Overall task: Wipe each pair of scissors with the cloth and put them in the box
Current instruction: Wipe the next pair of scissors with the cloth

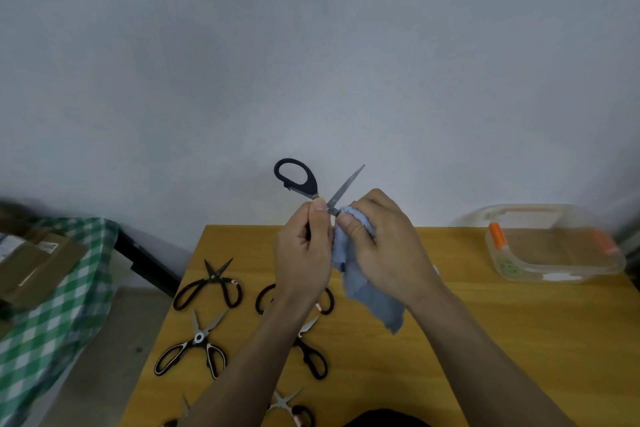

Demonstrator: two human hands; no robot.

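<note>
One pair of black-handled scissors is held up in the air above the far edge of the table, blades apart, one handle loop and one blade tip pointing upward. The left hand pinches it near the pivot, its grip clamped on the metal just below the loop. The right hand has its grip closed on the blue cloth, bunched round the lower blade, which is hidden.

Steel blades will be stiff, smooth and sharp at edge and tip, so the safe hold is the pivot or the plastic loops, wiping along the flat rather than across the edge. Soft and limp, the cloth needs bunching to give pressure.

Well apart to the right, the clear plastic box stands open on the table; through the blur it seems to hold no scissors yet. Several other scissors lie on the table nearer the person.
</note>
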